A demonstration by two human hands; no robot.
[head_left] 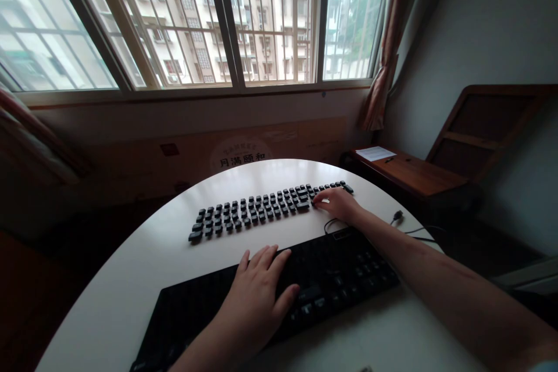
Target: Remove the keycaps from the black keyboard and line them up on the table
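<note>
A black keyboard lies at a slant across the near part of the white round table. Many of its keys are off on the left and middle, while keys still sit on its right part. My left hand rests on the keyboard with fingers spread. Beyond it, loose black keycaps stand in rows on the table. At the right end of these rows, my right hand pinches a small black keycap between thumb and fingers, low over the tabletop.
The white table has a curved far edge. A black cable with a USB plug lies on the right. Past the table stand a wooden chair bearing a paper sheet, and a barred window.
</note>
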